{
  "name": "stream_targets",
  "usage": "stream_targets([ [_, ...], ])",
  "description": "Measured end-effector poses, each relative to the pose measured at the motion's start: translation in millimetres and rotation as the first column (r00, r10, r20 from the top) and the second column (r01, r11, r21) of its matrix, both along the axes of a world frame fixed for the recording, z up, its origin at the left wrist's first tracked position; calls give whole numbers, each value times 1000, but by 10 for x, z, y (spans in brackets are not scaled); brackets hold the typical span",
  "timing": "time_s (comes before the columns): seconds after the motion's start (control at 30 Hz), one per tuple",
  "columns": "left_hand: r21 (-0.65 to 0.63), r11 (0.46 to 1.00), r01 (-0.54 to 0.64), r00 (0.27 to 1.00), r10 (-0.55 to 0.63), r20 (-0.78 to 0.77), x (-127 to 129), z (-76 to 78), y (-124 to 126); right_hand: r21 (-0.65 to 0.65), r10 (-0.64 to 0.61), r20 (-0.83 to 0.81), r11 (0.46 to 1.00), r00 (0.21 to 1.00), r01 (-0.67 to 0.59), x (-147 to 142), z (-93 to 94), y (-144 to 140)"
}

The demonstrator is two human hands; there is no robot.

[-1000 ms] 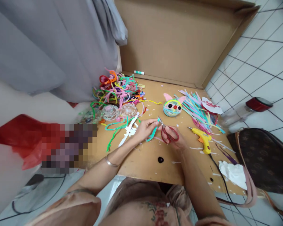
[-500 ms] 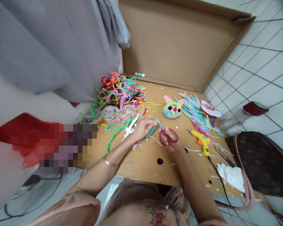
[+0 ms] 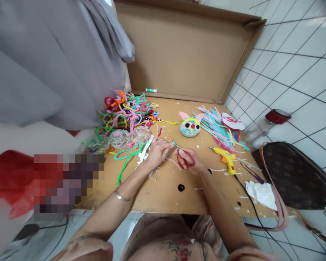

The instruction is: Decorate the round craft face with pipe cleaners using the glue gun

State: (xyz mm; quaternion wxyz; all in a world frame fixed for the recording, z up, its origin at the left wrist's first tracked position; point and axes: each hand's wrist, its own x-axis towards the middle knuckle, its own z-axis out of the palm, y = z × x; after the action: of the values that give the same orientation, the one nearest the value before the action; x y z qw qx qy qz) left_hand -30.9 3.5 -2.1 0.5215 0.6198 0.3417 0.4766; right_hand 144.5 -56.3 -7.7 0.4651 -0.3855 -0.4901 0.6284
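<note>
My left hand [image 3: 159, 151] is closed in a pinch on a small teal piece [image 3: 174, 143]; its tip shows at the fingertips, and I cannot tell whether it is pipe cleaner or felt. Red-handled scissors [image 3: 188, 159] sit in my right hand [image 3: 195, 162], fingers through the loops, with the blades pointing up and left against the teal piece. Just beyond the hands stands a round animal face [image 3: 190, 127] with pink ears, black eyes, a red nose and a yellow rim. Green pipe cleaners [image 3: 124, 167] and white paper scraps [image 3: 145, 150] lie beside my left wrist.
Tangled pipe cleaners [image 3: 130, 108] heap up at back left, behind clear plastic pieces [image 3: 119, 139]. On the right are straight pipe cleaners [image 3: 216, 121], a yellow glue gun [image 3: 228, 159] with its cord, a bottle [image 3: 263, 127], tissue [image 3: 261, 194] and a brown bag [image 3: 296, 174].
The view has swung slightly, shifting the table's things leftward. Both hands stay together at the teal piece; less of it shows below my left fingers now. The scissors have turned a little.
</note>
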Motion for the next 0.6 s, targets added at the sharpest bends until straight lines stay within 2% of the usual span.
stream_targets([
  [0.23, 42, 997, 66, 998, -65, -28, 33, -34, -36, 13, 73, -125, 997, 989, -72, 43, -70, 31],
  [0.37, 87, 995, 51, 998, -46, -51, 44, -35, -54, 5, 69, -163, 998, 984, -69, 35, -79, 30],
  [0.5, 160, 986, 40, 994, -24, -104, 43, -55, -36, 28, 17, -135, 1000, 991, -13, 22, -36, 11],
  [0.6, 204, 979, 23, 993, 1, -116, 37, -86, -16, 35, -38, -29, 999, 999, 39, 48, -26, 27],
])
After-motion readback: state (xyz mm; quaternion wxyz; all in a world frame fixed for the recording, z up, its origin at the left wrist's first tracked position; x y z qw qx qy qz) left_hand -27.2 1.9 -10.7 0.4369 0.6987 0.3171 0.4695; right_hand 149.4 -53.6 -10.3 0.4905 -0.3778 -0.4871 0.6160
